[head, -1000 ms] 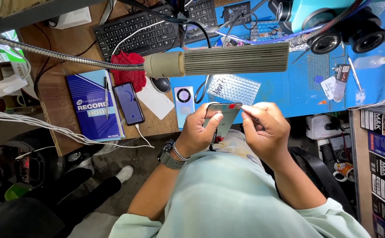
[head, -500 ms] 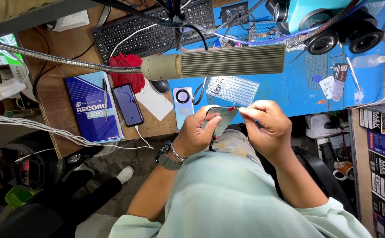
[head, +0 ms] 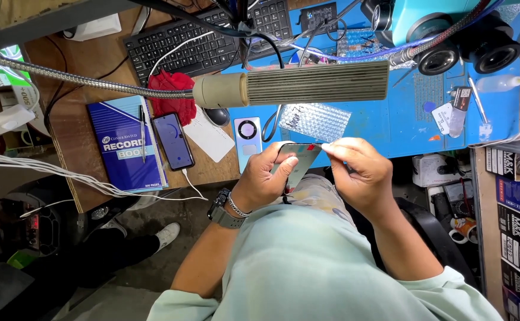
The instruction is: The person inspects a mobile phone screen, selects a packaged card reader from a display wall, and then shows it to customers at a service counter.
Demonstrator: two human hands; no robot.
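Observation:
My left hand [head: 266,178] grips a flat grey-green phone screen panel [head: 300,160] from below, thumb across its face. My right hand [head: 358,172] pinches a small red tab at the panel's top right corner, fingers closed on it. Both hands hover over my lap, just off the near edge of the blue work mat [head: 390,125]. A watch and a chain bracelet sit on my left wrist.
On the desk lie a blue record book [head: 123,145] with a pen, a dark phone [head: 173,141] on a cable, a white phone back [head: 248,134], a bubble-wrap bag [head: 314,120], a red cloth, a mouse and a keyboard [head: 206,35]. A ribbed lamp head [head: 307,83] hangs overhead; microscope at top right.
Both hands with the panel stay nearly in place; my right fingers have shifted slightly along the panel's top edge.

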